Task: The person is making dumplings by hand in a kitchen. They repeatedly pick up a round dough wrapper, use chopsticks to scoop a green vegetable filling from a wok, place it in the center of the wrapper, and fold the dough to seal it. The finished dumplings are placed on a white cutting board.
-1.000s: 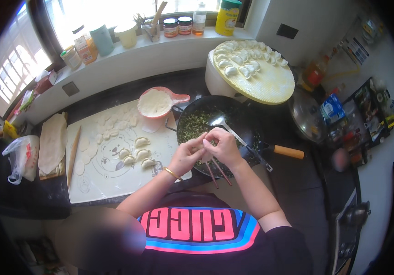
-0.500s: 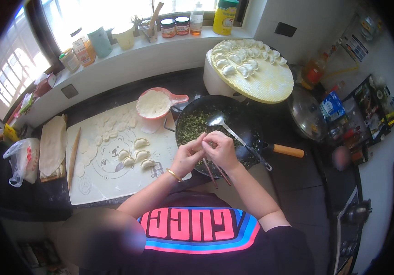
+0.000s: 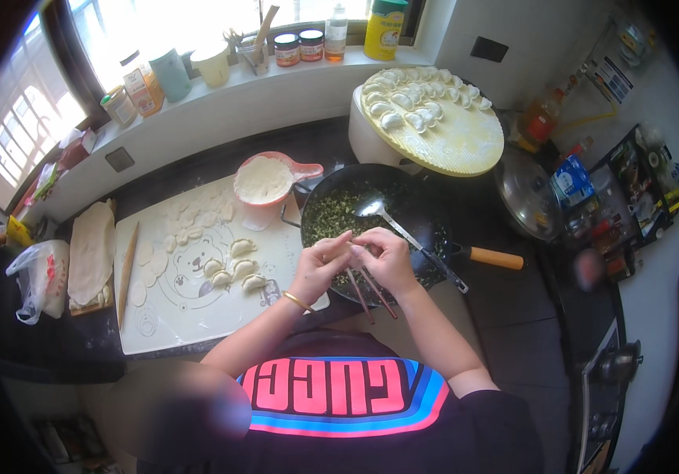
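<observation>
Above the near part of the black wok [image 3: 422, 178], my left hand [image 3: 322, 265] and my right hand [image 3: 387, 259] meet with fingertips pinched together. Whatever sits between the fingers is hidden by them. Two brown chopsticks [image 3: 376, 294] slant out below my hands toward me; whether a hand grips them or they rest on the wok's rim, I cannot tell. Chopped green filling [image 3: 331, 212] lies in the wok, with a metal ladle [image 3: 407, 237] leaning across it. Left of my hands, several folded dumplings [image 3: 242, 270] and flat dough rounds [image 3: 150, 263] lie on a white board [image 3: 189, 324].
A red-handled container of flour [image 3: 264, 182] stands behind the board. A round yellow tray [image 3: 458, 146] holds several dumplings at the back right. A rolling pin [image 3: 128, 276] lies at the board's left edge. The wok's wooden handle [image 3: 497, 257] points right. Jars [image 3: 300, 47] line the windowsill.
My fingers have shifted slightly, the right hand's fingers spreading a little from the left's while still pinching. The chopsticks, wok, ladle and dumplings have stayed in place.
</observation>
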The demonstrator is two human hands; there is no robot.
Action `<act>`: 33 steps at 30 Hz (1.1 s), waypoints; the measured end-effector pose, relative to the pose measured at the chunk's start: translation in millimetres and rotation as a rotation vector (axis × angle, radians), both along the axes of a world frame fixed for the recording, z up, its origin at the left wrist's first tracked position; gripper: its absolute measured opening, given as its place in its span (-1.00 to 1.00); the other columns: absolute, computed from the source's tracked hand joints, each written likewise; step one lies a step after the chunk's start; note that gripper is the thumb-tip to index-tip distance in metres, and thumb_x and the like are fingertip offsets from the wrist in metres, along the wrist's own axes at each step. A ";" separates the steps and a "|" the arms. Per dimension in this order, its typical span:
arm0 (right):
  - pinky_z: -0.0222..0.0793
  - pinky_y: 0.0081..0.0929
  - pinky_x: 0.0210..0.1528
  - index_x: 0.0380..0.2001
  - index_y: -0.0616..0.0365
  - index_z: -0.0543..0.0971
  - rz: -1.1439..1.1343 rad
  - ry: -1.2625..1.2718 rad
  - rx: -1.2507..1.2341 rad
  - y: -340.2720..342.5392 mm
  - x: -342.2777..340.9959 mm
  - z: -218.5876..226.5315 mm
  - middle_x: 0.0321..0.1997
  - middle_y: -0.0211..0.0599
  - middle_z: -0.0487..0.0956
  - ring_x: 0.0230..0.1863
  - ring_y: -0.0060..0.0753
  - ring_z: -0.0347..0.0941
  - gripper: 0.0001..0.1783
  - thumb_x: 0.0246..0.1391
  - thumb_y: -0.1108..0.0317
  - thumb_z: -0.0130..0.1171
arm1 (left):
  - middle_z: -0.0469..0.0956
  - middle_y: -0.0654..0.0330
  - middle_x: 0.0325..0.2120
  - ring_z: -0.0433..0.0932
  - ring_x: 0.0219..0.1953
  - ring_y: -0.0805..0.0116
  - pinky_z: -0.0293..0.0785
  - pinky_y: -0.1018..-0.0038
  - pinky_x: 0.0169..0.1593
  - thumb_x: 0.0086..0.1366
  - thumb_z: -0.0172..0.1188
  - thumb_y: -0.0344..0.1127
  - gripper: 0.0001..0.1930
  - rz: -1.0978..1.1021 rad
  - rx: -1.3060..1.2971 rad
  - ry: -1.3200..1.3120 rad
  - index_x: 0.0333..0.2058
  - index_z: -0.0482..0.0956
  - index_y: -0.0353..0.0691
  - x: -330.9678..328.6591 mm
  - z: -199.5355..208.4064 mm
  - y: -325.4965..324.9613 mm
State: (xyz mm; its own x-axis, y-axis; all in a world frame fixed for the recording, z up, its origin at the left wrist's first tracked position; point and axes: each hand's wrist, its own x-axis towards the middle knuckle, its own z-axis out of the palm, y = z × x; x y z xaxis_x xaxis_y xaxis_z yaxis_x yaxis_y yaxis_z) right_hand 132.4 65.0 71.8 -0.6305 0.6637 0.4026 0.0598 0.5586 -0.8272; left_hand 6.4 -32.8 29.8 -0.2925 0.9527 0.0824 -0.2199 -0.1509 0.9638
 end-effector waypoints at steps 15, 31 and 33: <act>0.25 -0.57 -0.51 -0.57 0.27 0.53 0.060 -0.091 -0.091 7.0 15.9 -4.2 -0.54 -0.29 0.47 -0.56 -0.48 0.36 -0.94 -0.15 0.50 0.18 | 0.47 0.20 -0.14 0.44 -0.15 0.51 0.45 0.55 -0.10 0.18 0.10 -0.48 -0.58 0.020 -0.041 0.124 0.05 0.34 -0.30 16.1 -0.6 0.8; 0.35 -0.38 -0.40 -0.59 0.26 0.51 0.119 0.030 0.206 14.1 33.6 -14.4 -0.49 -0.24 0.49 -0.44 -0.25 0.42 -0.94 -0.18 0.48 0.17 | 0.46 0.25 -0.21 0.41 -0.23 0.59 0.41 0.62 -0.16 0.20 0.08 -0.45 -0.57 0.161 -0.142 0.189 0.08 0.32 -0.25 62.8 -2.4 -0.3; 0.35 -0.38 -0.42 -0.59 0.26 0.52 0.157 0.032 0.074 13.9 36.6 -10.4 -0.50 -0.24 0.49 -0.44 -0.25 0.42 -0.93 -0.18 0.48 0.17 | 0.46 0.26 -0.22 0.40 -0.21 0.61 0.39 0.62 -0.15 0.20 0.08 -0.46 -0.55 0.195 -0.143 0.097 0.09 0.30 -0.24 64.7 -1.3 -2.6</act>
State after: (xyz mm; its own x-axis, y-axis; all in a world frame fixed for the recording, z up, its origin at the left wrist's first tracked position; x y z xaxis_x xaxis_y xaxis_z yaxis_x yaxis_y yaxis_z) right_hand 169.0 79.0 61.3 -0.7099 0.5261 0.4682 -0.0583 0.6187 -0.7835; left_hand 71.1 -35.4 28.5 -0.4693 0.8829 -0.0128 -0.1055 -0.0417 0.9935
